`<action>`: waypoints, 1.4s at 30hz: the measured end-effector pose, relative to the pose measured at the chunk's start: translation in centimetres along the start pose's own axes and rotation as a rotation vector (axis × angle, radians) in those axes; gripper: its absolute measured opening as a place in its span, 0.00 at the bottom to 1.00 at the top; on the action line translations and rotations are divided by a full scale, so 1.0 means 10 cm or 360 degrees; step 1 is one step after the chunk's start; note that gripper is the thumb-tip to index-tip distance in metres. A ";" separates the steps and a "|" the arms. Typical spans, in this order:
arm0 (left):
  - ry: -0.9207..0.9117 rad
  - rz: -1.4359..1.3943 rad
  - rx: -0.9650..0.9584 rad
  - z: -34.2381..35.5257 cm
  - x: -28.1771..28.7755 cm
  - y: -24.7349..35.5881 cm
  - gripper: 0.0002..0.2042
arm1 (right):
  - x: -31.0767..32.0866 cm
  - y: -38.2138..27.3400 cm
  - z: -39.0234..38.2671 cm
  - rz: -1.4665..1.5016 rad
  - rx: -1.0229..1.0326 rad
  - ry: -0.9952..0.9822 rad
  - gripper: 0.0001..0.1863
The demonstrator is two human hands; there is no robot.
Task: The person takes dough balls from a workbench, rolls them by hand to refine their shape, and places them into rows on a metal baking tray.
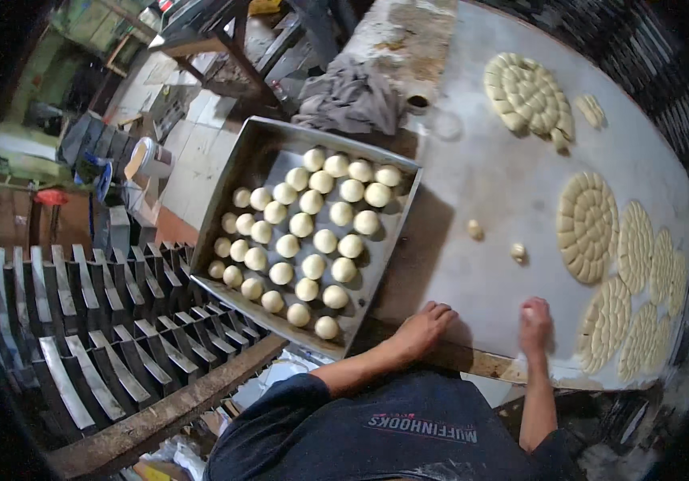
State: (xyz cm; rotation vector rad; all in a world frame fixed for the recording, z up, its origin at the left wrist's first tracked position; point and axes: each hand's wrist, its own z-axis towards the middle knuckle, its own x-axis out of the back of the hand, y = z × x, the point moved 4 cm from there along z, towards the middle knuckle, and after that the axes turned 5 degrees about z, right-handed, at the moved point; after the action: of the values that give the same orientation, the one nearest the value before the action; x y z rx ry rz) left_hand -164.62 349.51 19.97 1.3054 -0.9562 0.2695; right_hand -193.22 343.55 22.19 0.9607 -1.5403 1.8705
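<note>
My left hand rests on the pale worktop near its front edge, palm down, fingers curled. Right of it, my right hand is closed like a fist and a little blurred. Whatever lies under or inside either hand is hidden. Just beyond them sit two small lumps of dough, one farther away and one nearer my right hand. On the left, a square metal tray holds many smooth round dough balls in loose rows.
Flat dough rounds cut into segments, such as one large round, line the worktop's right side. Another cut round lies at the back beside a small dough strip. A grey cloth is heaped behind the tray. Slatted metal racks stand left.
</note>
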 end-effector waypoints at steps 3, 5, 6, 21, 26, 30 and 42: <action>0.0379 -0.0358 -0.0058 -0.16 1.35 -0.28 0.24 | 0.20 0.36 0.14 0.0277 -0.1062 -0.0163 0.07; 0.0581 -0.0141 0.0141 -0.16 2.16 -0.95 0.20 | 0.07 0.10 0.44 0.0633 -0.1237 -0.0176 0.11; 0.0827 0.0047 0.0368 -0.17 2.67 -1.19 0.20 | -0.13 0.00 0.57 0.0846 -0.1080 -0.0189 0.13; 0.1170 0.0662 0.0832 -0.74 3.53 -2.22 0.29 | -2.57 -3.97 2.45 0.0551 0.1230 -0.0325 0.17; 0.0662 0.0131 0.0081 0.56 2.61 -0.92 0.26 | -1.03 -2.22 1.83 0.0442 0.0510 0.0626 0.04; -0.0180 -0.0210 -0.0271 2.51 1.65 -0.56 0.26 | -0.61 -0.83 1.22 0.0342 0.0098 0.0750 0.04; 0.0832 0.0570 0.1024 5.32 0.81 -1.30 0.34 | 0.28 1.02 -0.62 0.0283 -0.0416 0.1001 0.04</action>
State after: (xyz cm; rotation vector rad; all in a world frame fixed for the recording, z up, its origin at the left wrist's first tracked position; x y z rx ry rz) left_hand -174.58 295.34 14.62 1.5148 -0.6584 1.2122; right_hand -203.91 347.38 17.67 0.0931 -1.4438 1.7868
